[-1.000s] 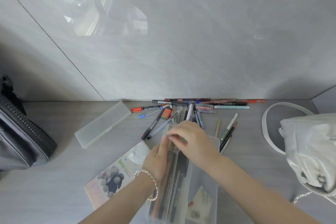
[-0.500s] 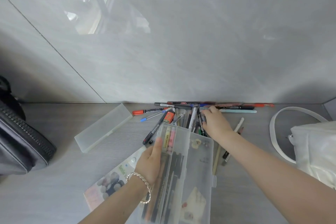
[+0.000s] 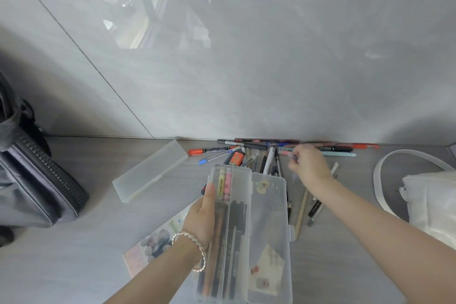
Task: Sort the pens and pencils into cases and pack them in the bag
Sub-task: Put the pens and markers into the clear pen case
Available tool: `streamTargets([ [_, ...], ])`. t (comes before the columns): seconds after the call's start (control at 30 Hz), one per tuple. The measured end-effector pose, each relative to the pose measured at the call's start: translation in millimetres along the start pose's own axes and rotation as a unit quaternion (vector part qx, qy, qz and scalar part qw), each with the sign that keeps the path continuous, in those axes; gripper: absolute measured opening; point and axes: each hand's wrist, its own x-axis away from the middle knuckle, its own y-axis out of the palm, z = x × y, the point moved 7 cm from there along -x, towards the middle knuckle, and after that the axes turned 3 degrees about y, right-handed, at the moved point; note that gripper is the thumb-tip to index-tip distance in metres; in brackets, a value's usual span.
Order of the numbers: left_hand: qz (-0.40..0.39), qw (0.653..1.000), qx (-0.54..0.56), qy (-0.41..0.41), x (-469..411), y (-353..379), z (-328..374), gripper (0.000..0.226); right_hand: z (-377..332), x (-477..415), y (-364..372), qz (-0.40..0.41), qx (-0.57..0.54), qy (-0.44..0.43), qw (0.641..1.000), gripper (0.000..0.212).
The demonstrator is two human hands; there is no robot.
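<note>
left hand [image 3: 200,217]: bare, no rings that I can spot, thumb nail short and plain
left wrist: twisted silver bracelet [image 3: 191,249], rope-style chain, sits loose and dips toward 5 o'clock
left forearm: no sleeve at all, bare right down to the bottom edge
right hand [image 3: 311,165]: bare too, kinda motion-blurred around the fingers so can't tell about nails or rings
right wrist: nothing worn on it
right forearm: sleeveless as well, runs off frame at roughly 4 o'clock

Open case [image 3: 246,229] before pen pile [image 3: 269,155]; closed case [image 3: 150,173] left
</note>
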Motion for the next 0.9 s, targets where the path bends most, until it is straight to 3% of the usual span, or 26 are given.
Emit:
streamTargets([
  [0.1, 0.006, 1.000, 0.018, 0.001, 3, -1, 1, 0.045, -31, 23, -45, 0.072, -0.249, 0.013, 0.966, 0.007],
  [0.27, 0.004, 1.000, -0.017, 0.004, 9, 11, 1, 0.060, -92, 85, -42, -0.109, -0.446, 0.009, 0.889, 0.019],
  [0.37, -0.011, 1.000, -0.022, -0.001, 13, 20, 3, 0.062, -107, 109, -18, -0.163, -0.433, -0.012, 0.886, 0.023],
  [0.47, -0.031, 0.999, -0.011, 0.033, 17, 29, 8, 0.059, -102, 114, -3, -0.145, -0.405, -0.023, 0.903, 0.028],
  [0.57, -0.032, 0.999, -0.028, 0.032, 20, 30, 6, 0.060, -100, 112, -9, -0.075, -0.256, -0.091, 0.960, 0.023],
  [0.63, -0.037, 0.998, -0.034, 0.033, 22, 32, 3, 0.062, -102, 112, -11, -0.064, -0.169, -0.121, 0.976, 0.029],
  [0.8, -0.015, 0.999, -0.007, 0.028, 20, 26, 6, 0.062, -107, 127, -34, -0.021, -0.218, -0.175, 0.960, 0.022],
  [0.9, 0.004, 0.999, 0.022, -0.024, 13, 19, 7, 0.070, -117, 149, -18, -0.091, -0.196, -0.245, 0.945, 0.023],
])
